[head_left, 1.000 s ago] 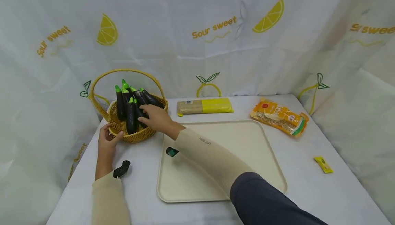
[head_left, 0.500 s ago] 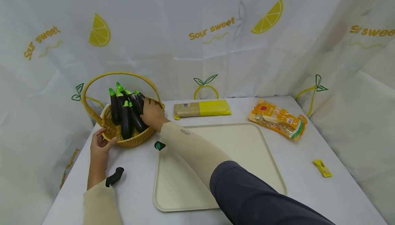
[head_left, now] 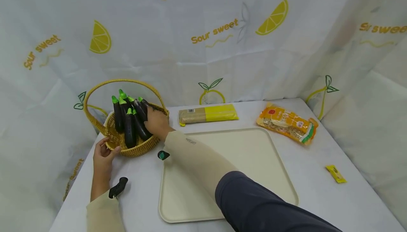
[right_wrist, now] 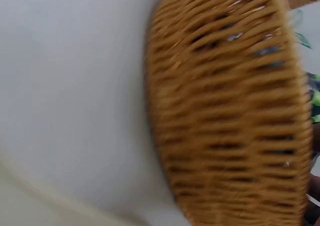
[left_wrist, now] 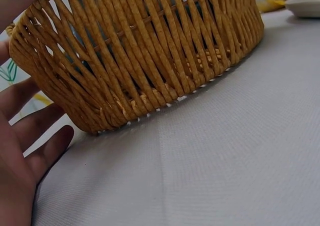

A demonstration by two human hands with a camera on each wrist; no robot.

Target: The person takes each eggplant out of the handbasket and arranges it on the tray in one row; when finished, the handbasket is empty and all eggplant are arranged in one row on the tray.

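Note:
A woven basket (head_left: 138,150) with a tall arched handle stands at the left of the table, holding several eggplants (head_left: 129,129) with green stems. My left hand (head_left: 103,158) grips the basket's near left rim, thumb in front; in the left wrist view its other fingers (left_wrist: 50,151) spread beside the wicker. My right hand (head_left: 158,122) reaches over the right rim, against the eggplants on that side. Its fingertips are hidden among them, so I cannot tell whether they grip one. In the right wrist view the basket wall (right_wrist: 225,116) fills the middle, blurred.
A beige tray (head_left: 229,203) lies at the table's middle, under my right forearm. Behind it is a tan and yellow packet (head_left: 208,114). To the right are an orange food bag (head_left: 287,123) and a small yellow packet (head_left: 336,173). A printed curtain (head_left: 178,20) closes the back.
My right hand has moved from the front eggplants to those at the basket's right side. My left hand keeps its place at the rim. The whole view has shifted slightly.

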